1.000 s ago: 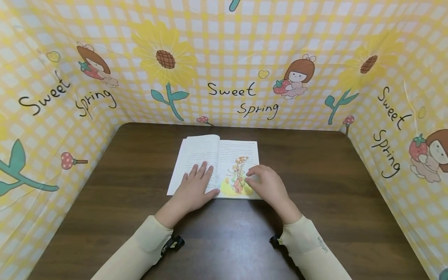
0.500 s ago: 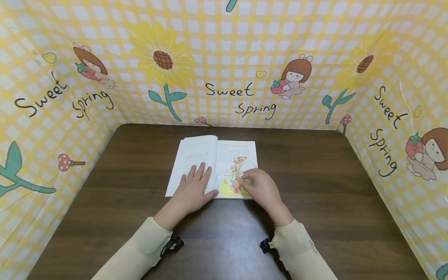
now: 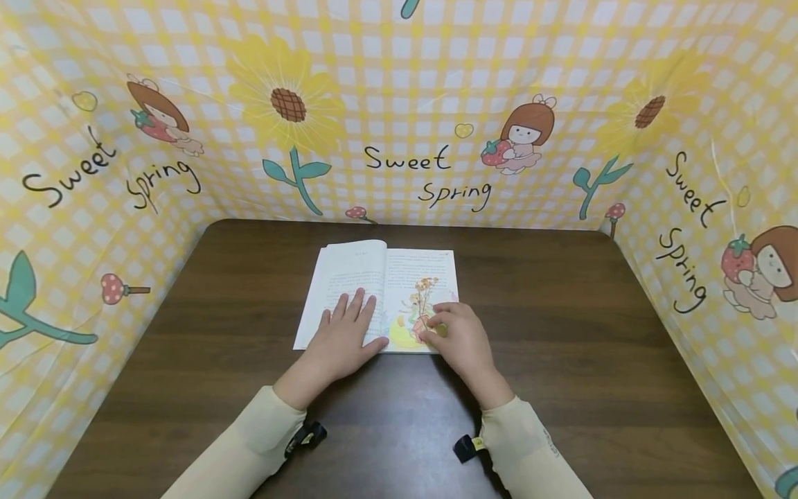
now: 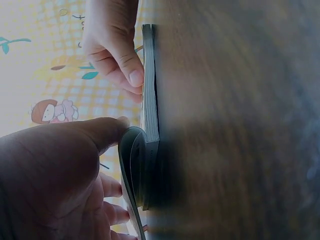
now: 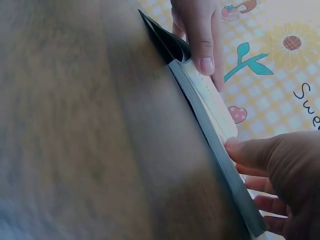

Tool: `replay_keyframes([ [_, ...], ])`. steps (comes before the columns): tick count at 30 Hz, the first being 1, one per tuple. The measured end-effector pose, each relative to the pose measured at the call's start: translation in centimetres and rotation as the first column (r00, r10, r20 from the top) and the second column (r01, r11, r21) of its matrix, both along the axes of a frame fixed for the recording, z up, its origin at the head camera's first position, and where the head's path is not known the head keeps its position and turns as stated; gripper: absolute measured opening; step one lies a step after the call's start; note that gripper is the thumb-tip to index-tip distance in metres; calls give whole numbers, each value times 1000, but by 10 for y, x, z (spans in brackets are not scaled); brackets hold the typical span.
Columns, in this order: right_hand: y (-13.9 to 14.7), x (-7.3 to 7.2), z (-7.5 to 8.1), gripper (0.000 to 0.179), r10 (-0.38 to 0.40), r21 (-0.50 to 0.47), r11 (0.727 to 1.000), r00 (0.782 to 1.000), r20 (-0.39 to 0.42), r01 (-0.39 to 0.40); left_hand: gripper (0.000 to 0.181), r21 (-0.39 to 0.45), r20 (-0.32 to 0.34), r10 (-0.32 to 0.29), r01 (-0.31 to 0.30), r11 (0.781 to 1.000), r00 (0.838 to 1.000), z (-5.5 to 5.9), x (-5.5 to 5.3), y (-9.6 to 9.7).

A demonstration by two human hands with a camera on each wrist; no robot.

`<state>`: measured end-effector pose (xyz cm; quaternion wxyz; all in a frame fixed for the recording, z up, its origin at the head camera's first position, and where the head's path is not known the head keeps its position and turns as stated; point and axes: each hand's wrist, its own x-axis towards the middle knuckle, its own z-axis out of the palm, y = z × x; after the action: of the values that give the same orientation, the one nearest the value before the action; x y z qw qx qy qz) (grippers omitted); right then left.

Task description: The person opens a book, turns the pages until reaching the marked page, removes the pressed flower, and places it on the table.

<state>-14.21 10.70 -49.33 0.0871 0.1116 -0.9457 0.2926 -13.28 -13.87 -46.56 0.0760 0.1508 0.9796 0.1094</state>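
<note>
An open book (image 3: 418,260) lies on the dark wooden table, its right page bearing a colourful picture (image 3: 405,333) with an orange flower sprig. My left hand (image 3: 339,343) rests spread on the left page, thumb by the gutter. My right hand (image 3: 464,343) is over the lower right page, thumb and index fingertips apart and right at the picture's sprig stem. In the left wrist view, the thin left side of the book (image 4: 127,185) bows beneath the left hand. The right wrist view has the right thumb (image 5: 250,150) at the top page of the thick page block (image 5: 220,150).
The brown table (image 3: 561,333) extends around the book on all sides. A yellow checked cloth (image 3: 399,90) with sunflowers and lettering forms walls at the back and both sides. Black straps with small devices (image 3: 305,438) sit at both sleeve cuffs.
My right hand has moved left from the right page's outer edge to the middle of the picture, its thumb and index coming nearer together, then parting slightly. The left hand stays on its page.
</note>
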Motion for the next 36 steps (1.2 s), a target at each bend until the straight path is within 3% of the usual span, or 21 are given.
replay_keyframes([
  [10, -1, -2, -7, 11, 1, 0, 1000, 991, -131, -1, 89, -9, 3, 6, -6, 1000, 1000, -1, -1, 1],
  [16, -2, -3, -9, 12, 5, 63, 998, 980, -199, 8, 89, -11, 1, 5, -5, 1000, 1000, -2, 0, 1],
  [22, -4, -3, -10, 14, -3, 104, 994, 977, -213, 26, 89, -14, 0, 4, -4, 1000, 1000, -2, 0, 2],
  [36, -2, -6, -15, 16, 7, 99, 995, 969, -246, 18, 89, -24, 4, 1, -1, 1000, 1000, -1, 0, 3],
])
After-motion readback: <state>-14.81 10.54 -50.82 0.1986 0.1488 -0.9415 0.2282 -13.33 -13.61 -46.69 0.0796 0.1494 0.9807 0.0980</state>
